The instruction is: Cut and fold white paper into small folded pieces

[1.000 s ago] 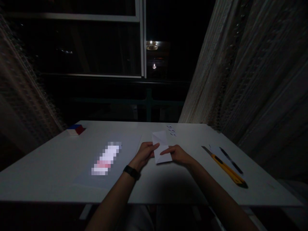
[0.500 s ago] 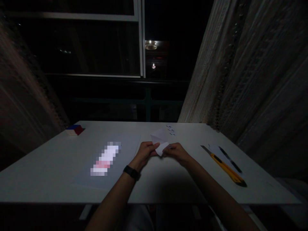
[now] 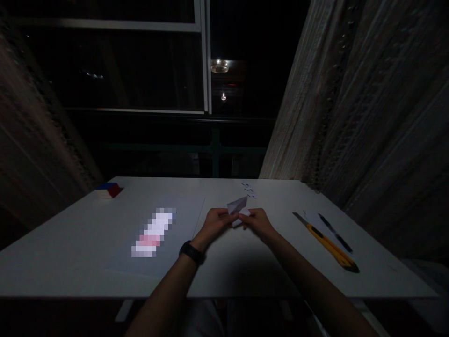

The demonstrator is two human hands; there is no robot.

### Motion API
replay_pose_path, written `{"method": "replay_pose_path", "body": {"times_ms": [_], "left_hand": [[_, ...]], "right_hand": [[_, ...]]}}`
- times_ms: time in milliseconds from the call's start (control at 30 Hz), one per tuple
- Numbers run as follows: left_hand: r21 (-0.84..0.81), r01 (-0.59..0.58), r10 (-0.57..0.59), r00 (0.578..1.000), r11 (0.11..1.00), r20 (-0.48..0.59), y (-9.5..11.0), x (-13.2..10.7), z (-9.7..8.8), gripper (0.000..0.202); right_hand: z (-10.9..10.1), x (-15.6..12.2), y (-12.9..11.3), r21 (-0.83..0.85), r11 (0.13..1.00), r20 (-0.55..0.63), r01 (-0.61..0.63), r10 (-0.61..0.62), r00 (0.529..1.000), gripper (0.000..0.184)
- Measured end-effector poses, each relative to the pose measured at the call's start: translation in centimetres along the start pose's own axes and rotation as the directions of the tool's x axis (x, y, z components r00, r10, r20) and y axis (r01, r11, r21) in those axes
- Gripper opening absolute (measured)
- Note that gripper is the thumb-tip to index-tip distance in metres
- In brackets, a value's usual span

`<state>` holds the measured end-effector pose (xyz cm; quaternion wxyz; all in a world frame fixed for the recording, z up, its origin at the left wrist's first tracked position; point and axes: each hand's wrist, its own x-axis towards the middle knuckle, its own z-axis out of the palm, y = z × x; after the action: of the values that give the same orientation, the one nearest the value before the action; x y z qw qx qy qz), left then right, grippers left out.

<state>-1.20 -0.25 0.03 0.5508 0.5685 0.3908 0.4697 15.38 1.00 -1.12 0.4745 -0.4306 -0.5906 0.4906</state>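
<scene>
A small folded piece of white paper [image 3: 237, 205] is held between my two hands above the middle of the white table. My left hand [image 3: 218, 222] pinches its left side, thumb on top, with a dark band on the wrist. On the right side, my right hand [image 3: 258, 221] grips the paper between thumb and fingers. One flap stands up toward the far side. My fingertips partly hide the lower folds.
A yellow utility knife [image 3: 328, 245] and a dark pen [image 3: 335, 232] lie at right. Small marked paper pieces [image 3: 249, 190] are behind my hands. At left are a large paper sheet [image 3: 187, 224], a bright blurred-out phone-like shape [image 3: 154, 231] and a coloured cube [image 3: 108, 190].
The paper has changed shape: its wide spread flap is now narrower and stands up, tilted to the right. Both hands have shifted slightly and stay on the paper.
</scene>
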Motion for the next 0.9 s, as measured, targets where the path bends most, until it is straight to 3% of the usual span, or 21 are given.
{"method": "replay_pose_path", "body": {"times_ms": [200,433,700,900], "left_hand": [[0.095,-0.014,0.021,0.997,0.995,-0.075,-0.1,0.1,0.1,0.036],[0.088,-0.015,0.034,0.975,0.996,-0.218,0.0,0.2,0.3,0.030],[-0.078,-0.031,0.012,0.972,0.996,-0.236,-0.3,0.4,0.3,0.030],[-0.124,0.006,-0.029,0.982,0.992,-0.186,0.3,-0.1,0.4,0.034]], "right_hand": [[0.2,-0.2,-0.1,0.017,1.000,0.046,0.010,-0.011,0.999,0.038],[0.8,-0.1,0.3,0.062,0.997,-0.043,0.053,-0.050,0.998,0.034],[1.0,-0.1,0.3,0.198,0.977,-0.114,0.080,-0.058,0.992,0.049],[0.6,-0.1,-0.1,0.192,0.981,-0.150,0.041,-0.013,0.989,0.041]]}}
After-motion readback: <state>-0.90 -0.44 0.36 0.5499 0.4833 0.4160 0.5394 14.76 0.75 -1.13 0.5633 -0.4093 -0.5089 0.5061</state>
